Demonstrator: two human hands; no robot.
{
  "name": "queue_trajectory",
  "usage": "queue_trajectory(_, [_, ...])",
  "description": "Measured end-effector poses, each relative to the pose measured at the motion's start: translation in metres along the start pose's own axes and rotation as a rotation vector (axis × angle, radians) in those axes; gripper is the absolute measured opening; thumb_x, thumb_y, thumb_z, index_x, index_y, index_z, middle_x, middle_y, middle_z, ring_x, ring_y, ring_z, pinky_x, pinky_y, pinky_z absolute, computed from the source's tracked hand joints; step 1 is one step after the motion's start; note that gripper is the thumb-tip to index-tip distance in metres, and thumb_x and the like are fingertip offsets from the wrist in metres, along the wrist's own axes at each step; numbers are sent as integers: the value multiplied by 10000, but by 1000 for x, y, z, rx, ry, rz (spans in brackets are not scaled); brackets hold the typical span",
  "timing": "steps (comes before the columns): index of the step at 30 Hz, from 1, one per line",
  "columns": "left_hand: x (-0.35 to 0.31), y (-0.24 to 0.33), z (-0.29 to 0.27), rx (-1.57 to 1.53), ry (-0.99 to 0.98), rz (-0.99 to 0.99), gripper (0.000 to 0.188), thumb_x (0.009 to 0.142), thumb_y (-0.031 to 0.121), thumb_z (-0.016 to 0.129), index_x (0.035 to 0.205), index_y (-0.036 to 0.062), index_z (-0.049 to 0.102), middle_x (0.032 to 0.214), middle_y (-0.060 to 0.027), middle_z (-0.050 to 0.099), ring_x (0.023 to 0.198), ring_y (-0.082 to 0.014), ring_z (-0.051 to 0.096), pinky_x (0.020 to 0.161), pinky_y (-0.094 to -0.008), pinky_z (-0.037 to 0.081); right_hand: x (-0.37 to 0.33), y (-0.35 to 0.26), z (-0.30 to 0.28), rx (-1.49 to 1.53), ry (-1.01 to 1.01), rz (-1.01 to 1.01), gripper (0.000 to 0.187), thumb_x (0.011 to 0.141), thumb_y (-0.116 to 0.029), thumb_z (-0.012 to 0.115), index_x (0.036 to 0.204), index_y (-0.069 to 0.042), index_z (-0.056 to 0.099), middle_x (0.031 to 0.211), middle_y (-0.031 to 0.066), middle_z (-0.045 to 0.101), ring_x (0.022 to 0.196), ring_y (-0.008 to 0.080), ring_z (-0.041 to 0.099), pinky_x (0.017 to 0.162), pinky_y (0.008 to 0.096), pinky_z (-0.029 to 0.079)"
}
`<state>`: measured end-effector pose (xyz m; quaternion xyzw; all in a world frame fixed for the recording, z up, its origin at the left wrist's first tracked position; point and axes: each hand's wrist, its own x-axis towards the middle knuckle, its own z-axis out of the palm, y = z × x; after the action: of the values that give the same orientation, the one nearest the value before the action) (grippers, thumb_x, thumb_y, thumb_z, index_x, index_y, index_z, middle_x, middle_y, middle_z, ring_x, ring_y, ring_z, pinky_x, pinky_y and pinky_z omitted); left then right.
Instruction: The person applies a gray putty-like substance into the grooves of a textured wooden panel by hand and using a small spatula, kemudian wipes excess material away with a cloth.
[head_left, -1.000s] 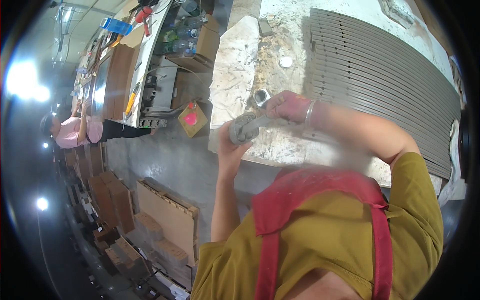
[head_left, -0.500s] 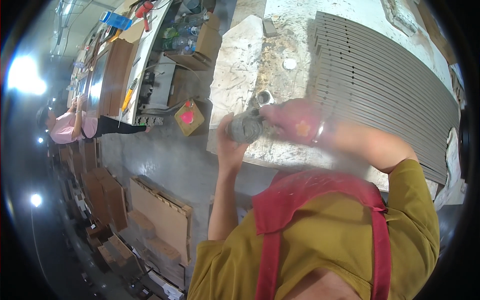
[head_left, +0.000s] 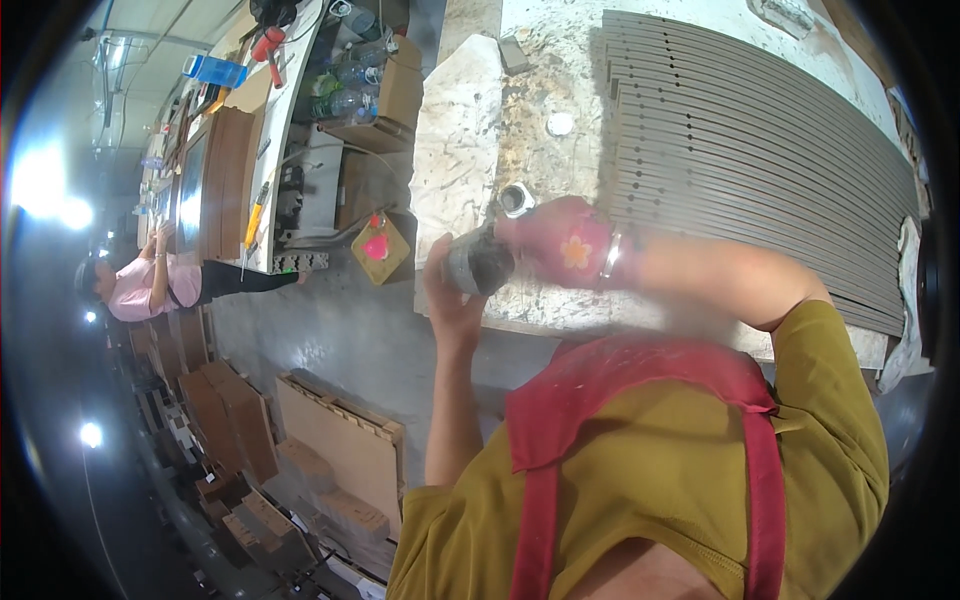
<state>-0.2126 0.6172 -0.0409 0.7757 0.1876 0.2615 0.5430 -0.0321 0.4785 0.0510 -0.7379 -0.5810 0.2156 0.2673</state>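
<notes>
A dark grey, stained jar or cup (head_left: 478, 264) is tilted in my left hand (head_left: 440, 275), whose bare fingers wrap round its side. At its rim is my right hand (head_left: 560, 243), in a pink glove with a flower on the back. The right fingers are closed there, and whatever they hold is hidden. Just beyond the jar, a small white container with an open round mouth (head_left: 516, 200) stands on the stained worktable (head_left: 540, 290). A white round cap or disc (head_left: 559, 123) lies farther back.
Long grey-brown strips with dark holes (head_left: 760, 190) lie side by side on the right. A pale cloth (head_left: 455, 130) covers the table's left edge, with a small block (head_left: 514, 54) beside it. At far left a person in pink (head_left: 150, 285) works at another bench; cardboard boxes (head_left: 365, 95) stand nearby.
The jar has tipped, showing more of its dark side, and my right hand stays at its rim. The whole view has shifted slightly.
</notes>
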Motion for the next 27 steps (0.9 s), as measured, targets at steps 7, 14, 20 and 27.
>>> queue_trajectory(7, [10, 3, -1, 84, -39, 57, 841, 697, -159, 730, 1380, 97, 311, 1415, -131, 377, 1245, -249, 470, 1002, -348, 446, -3, 5, -7, 19, 116, -74, 131, 802, -144, 569, 911, -84, 610, 723, 164, 632, 712, 365, 646, 636, 455, 501])
queue_trajectory(14, [17, 21, -1, 119, -54, 63, 824, 697, -155, 722, 1364, 87, 302, 1417, -145, 371, 1275, -253, 436, 1049, -370, 394, -1, -6, -8, -23, -11, -42, 125, 807, -129, 559, 916, -94, 611, 706, 159, 631, 699, 367, 650, 600, 460, 496])
queue_trajectory(20, [31, 32, -5, 335, -4, 212, 795, 686, -157, 718, 1336, 57, 313, 1394, -148, 380, 1302, -264, 408, 1080, -381, 352, 7, -2, -24, -106, 84, -121, 127, 800, -144, 574, 906, -101, 627, 703, 167, 626, 689, 367, 638, 606, 462, 491])
queue_trajectory(27, [40, 33, -9, 401, -41, 284, 760, 668, -152, 707, 1316, 63, 373, 1374, -139, 417, 1303, -282, 411, 1062, -397, 383, 3, 23, 4, 213, 219, -97, 75, 849, -111, 578, 899, -77, 622, 694, 123, 610, 689, 274, 627, 629, 381, 471])
